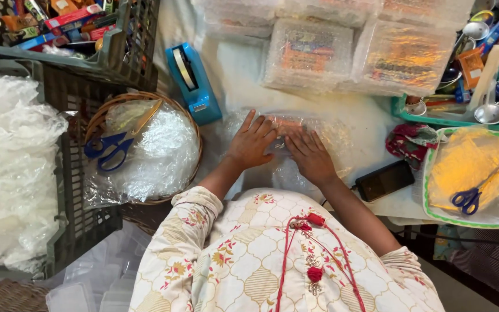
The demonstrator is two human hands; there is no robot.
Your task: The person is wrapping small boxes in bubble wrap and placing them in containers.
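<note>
My left hand [252,143] lies flat and open, fingers spread, pressing on the bubble-wrapped packet [289,144] in front of me, and my right hand [310,157] lies flat and open just beside it on the same packet, the fingertips of both nearly meeting over its middle. Neither hand grips anything; both only press down. The packet sits on the white table [365,118] near its front edge, close to my body. I judge it light and flat, with a soft, springy, rather slippery wrap over something stiffer inside, so I would hold it by its two short ends or with flat palms rather than pinch the film. Just past my right wrist lies a dark phone [386,179]. Beyond that, at the right edge, a green-rimmed tray [434,215] holds yellow film and blue-handled scissors [472,197]. To my left a round woven basket [187,118] holds cut bubble wrap and a second pair of blue scissors [108,151], and a blue tape dispenser [193,82] stands just behind it. Toward the far edge lie wrapped packets [308,55] side by side; a grey crate [70,173] of loose plastic sits at far left.
</note>
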